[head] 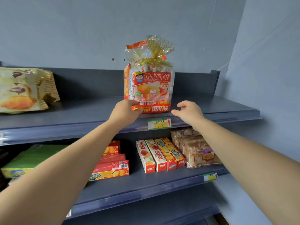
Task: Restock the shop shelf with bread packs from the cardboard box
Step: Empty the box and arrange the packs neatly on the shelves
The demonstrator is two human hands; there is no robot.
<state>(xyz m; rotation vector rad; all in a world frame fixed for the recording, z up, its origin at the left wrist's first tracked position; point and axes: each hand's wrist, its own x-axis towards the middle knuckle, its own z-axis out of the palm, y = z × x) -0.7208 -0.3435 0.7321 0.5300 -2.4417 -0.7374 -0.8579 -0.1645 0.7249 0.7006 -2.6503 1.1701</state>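
Left grip (128, 109) has fingers curled on the bottom-left corner of the bread pack (151, 85). Right grip (190, 111) is loose, fingers spread, holding nothing, just right of the pack, not touching. Pack stands upright on the top shelf (219, 109), towards the near edge, above the price tag (159, 123). Imo placing step: steady it low w/ both grips, square label fwd, release only once stable, since a tall pack could tip.

Glossy clear plastic bread pack (148, 88) — crinkly gold ribbon, matt grey metal shelf (65, 125)
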